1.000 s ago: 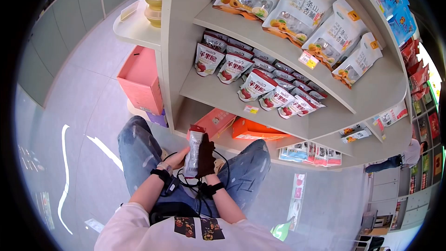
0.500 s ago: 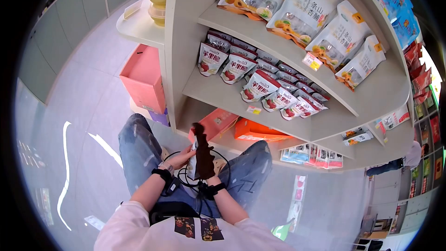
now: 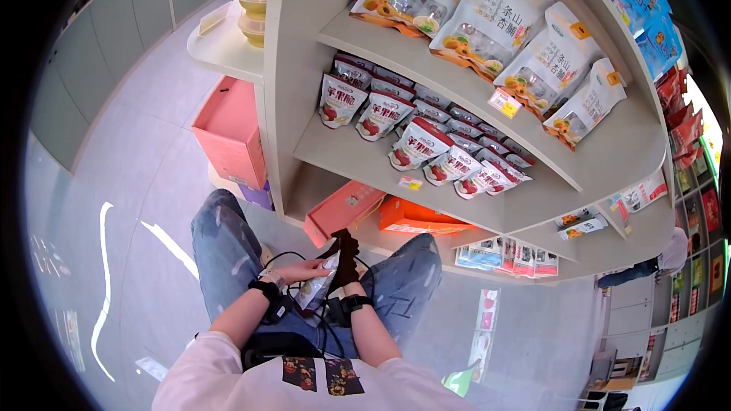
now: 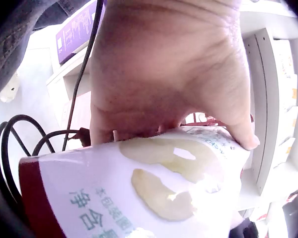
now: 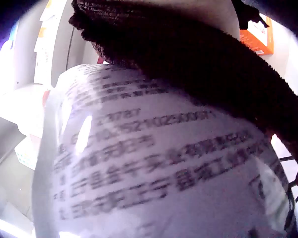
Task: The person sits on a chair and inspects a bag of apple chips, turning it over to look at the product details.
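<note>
Over the lap in the head view, my left hand (image 3: 303, 269) grips a white snack bag (image 3: 312, 293) by its edge, and the bag tilts. In the left wrist view the bag (image 4: 104, 198) shows printed slices and a dark red end band, with thumb and fingers of the left hand (image 4: 169, 69) over its edge. My right hand (image 5: 211, 12) holds a dark brown cloth (image 3: 346, 253), which hides most of its fingers. In the right wrist view the cloth (image 5: 188, 64) lies across the top of the bag's printed side (image 5: 149, 163).
Black cables (image 4: 10, 148) loop beside the hands. Ahead stands a shelf unit (image 3: 327, 148) with rows of small apple-print bags (image 3: 419, 142) and larger apricot bags (image 3: 487, 15). On the lower level lie a pink box (image 3: 343, 209) and an orange box (image 3: 419, 215).
The bag has gone from upright to tilted and lower over the lap. The cloth, stretched tall along the bag half a second ago, is now bunched at its upper right side.
</note>
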The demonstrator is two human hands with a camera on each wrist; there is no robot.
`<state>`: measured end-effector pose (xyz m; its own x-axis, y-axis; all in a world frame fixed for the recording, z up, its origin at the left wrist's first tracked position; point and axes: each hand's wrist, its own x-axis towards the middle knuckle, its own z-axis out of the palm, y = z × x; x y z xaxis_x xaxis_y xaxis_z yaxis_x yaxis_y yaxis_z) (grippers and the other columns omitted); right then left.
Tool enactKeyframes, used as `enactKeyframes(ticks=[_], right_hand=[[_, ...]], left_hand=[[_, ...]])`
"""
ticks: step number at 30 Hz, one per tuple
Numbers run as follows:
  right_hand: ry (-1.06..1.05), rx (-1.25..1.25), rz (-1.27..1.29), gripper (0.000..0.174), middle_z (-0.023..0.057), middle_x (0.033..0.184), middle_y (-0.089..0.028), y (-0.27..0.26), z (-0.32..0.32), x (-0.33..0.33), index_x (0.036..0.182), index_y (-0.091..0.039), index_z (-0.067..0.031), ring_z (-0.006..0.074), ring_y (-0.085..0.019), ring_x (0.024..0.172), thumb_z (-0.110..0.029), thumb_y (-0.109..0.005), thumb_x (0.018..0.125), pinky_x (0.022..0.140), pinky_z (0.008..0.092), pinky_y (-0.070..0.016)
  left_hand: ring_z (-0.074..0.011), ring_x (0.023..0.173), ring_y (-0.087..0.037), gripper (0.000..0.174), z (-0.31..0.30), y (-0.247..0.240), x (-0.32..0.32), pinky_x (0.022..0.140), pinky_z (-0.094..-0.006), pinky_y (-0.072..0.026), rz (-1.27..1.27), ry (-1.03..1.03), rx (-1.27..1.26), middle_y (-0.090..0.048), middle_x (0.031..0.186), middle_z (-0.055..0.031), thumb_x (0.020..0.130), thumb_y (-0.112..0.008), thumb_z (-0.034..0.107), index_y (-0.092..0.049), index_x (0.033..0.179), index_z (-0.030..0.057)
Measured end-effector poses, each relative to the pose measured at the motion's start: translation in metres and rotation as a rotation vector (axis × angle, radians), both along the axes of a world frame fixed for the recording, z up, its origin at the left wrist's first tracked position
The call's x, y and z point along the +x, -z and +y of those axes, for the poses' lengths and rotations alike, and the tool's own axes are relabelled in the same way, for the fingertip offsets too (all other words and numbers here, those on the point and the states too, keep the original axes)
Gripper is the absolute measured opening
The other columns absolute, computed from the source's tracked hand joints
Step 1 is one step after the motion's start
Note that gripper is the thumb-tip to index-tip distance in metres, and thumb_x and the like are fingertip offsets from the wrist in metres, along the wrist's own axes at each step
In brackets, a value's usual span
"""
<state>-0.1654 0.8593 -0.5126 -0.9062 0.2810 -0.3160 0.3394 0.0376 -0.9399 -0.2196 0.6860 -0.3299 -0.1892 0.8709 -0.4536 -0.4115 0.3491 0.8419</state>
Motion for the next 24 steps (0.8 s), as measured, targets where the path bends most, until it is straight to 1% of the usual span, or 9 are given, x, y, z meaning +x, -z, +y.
enactKeyframes(ticks=[3, 7, 9, 12, 15, 16, 20, 22, 24], right_hand=[[-0.042, -0.383, -0.234, 0.066, 0.0208, 0.125, -0.035, 0.053, 0.008, -0.003, 0.126, -0.028, -0.0119, 0.0285, -0.04, 0.114, -0.02, -0.062, 0.07, 0.09, 0.037, -0.0375], [-0.145, 0.099, 0.271, 0.073, 0.015, 0.121, -0.038, -0.092, -0.015, 0.003, 0.13, -0.022, -0.0091, 0.0249, -0.041, 0.112, -0.015, -0.063, 0.071, 0.092, 0.0345, -0.0363], [-0.185, 0.243, 0.44, 0.076, 0.0122, 0.119, -0.039, -0.125, -0.026, 0.001, 0.133, -0.019, -0.0077, 0.0231, -0.041, 0.111, -0.013, -0.064, 0.071, 0.093, 0.0333, -0.0357], [-0.324, 0.084, 0.278, 0.074, 0.0117, 0.121, -0.037, -0.125, -0.029, -0.001, 0.132, -0.019, -0.006, 0.0239, -0.041, 0.109, -0.013, -0.062, 0.072, 0.097, 0.0335, -0.0306], [-0.554, 0.485, 0.5, 0.127, 0.0162, 0.132, -0.021, -0.142, -0.027, 0.004, 0.135, -0.006, -0.0031, 0.0293, -0.021, 0.123, -0.018, -0.08, 0.032, 0.104, 0.0331, -0.017], [-0.59, 0.513, 0.463, 0.144, 0.0185, 0.142, -0.009, -0.135, -0.028, 0.008, 0.136, 0.002, -0.0025, 0.0296, -0.007, 0.132, -0.024, -0.082, 0.021, 0.107, 0.0316, -0.0086], [-0.49, 0.202, 0.367, 0.108, 0.0158, 0.131, -0.025, -0.115, -0.023, 0.004, 0.135, -0.008, -0.0064, 0.0283, -0.026, 0.12, -0.03, -0.073, 0.051, 0.098, 0.0329, -0.025], [-0.25, -0.118, 0.216, 0.07, 0.0097, 0.112, -0.039, -0.087, -0.028, -0.007, 0.126, -0.026, -0.0099, 0.0219, -0.041, 0.101, -0.042, -0.055, 0.071, 0.085, 0.0316, -0.0359], [-0.01, -0.441, 0.101, 0.049, 0.0036, 0.092, -0.049, -0.061, -0.033, -0.02, 0.112, -0.044, -0.0147, 0.0151, -0.05, 0.081, -0.055, -0.033, 0.086, 0.071, 0.0297, -0.0432]], left_hand=[[-0.0111, 0.102, -0.045, 0.069, 0.002, 0.028, 0.0, 0.089, -0.0252, -0.0355, -0.018, -0.075, 0.074, -0.047, 0.117, -0.0051, 0.081, -0.058, 0.039, -0.027, 0.132, 0.0033], [-0.0154, 0.105, -0.046, 0.075, 0.002, 0.018, 0.001, 0.089, -0.0281, -0.0367, 0.064, -0.146, -0.026, -0.047, 0.118, -0.0092, 0.078, -0.06, 0.042, -0.027, 0.131, 0.0001], [-0.0176, 0.11, -0.043, 0.078, 0.002, 0.018, 0.0, 0.091, -0.0295, -0.0359, 0.141, -0.184, -0.091, -0.045, 0.12, -0.0117, 0.078, -0.059, 0.044, -0.024, 0.131, -0.0026], [-0.019, 0.107, -0.046, 0.078, 0.004, 0.033, -0.002, 0.087, -0.031, -0.0394, 0.205, -0.416, -0.151, -0.047, 0.117, -0.0125, 0.078, -0.059, 0.046, -0.026, 0.13, -0.0016], [-0.0206, 0.108, -0.046, 0.073, 0.001, 0.046, -0.015, 0.09, -0.032, -0.0372, 0.033, -0.632, -0.125, -0.047, 0.119, -0.0135, 0.079, -0.058, 0.045, -0.029, 0.129, -0.0006], [-0.0211, 0.11, -0.046, 0.074, 0.001, 0.045, -0.017, 0.092, -0.0322, -0.0353, -0.043, -0.694, -0.102, -0.047, 0.12, -0.0138, 0.078, -0.059, 0.045, -0.03, 0.128, -0.0009], [-0.0191, 0.116, -0.038, 0.069, -0.001, 0.03, -0.011, 0.096, -0.0315, -0.0303, -0.016, -0.52, 0.034, -0.039, 0.127, -0.0117, 0.083, -0.055, 0.037, -0.023, 0.133, 0.002], [-0.0182, 0.118, -0.034, 0.069, 0.0, 0.025, -0.009, 0.099, -0.031, -0.0266, -0.08, -0.471, 0.114, -0.035, 0.13, -0.0095, 0.084, -0.057, 0.03, -0.02, 0.134, 0.0024], [-0.0176, 0.118, -0.035, 0.068, 0.001, 0.02, -0.006, 0.099, -0.0307, -0.0269, -0.08, -0.395, 0.18, -0.035, 0.13, -0.0084, 0.084, -0.057, 0.026, -0.019, 0.135, 0.0025]])
